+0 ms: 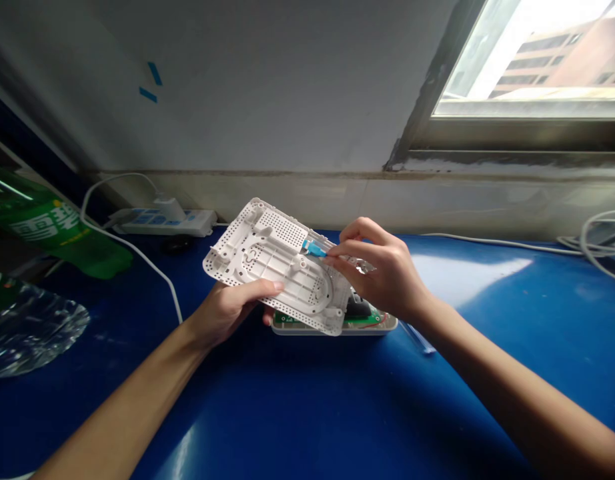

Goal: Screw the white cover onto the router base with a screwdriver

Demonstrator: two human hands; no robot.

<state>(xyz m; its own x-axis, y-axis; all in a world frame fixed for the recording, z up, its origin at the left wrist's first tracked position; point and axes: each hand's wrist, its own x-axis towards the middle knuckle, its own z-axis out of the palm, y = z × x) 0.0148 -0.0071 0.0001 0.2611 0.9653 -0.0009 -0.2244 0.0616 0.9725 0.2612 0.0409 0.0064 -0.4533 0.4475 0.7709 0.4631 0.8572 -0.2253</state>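
My left hand [237, 303] grips a white perforated plastic cover [272, 267] by its lower edge, thumb on top, with the ribbed inner side facing me. The cover is tilted. Pinched in the fingers of my right hand [375, 263] is a small strip of blue tape [313, 249], which touches the cover near its upper right edge. Below and behind the cover lies the other half of the white housing [357, 331], with a green circuit board [377, 320], a black part [358, 307] and a red wire. The cover hides much of it.
A blue and clear tool [421, 341] lies right of the housing. A white power strip [187, 221] with a plugged-in charger stands by the wall. Green [62, 227] and clear [32, 327] bottles are at left. White cables [597, 243] lie at right.
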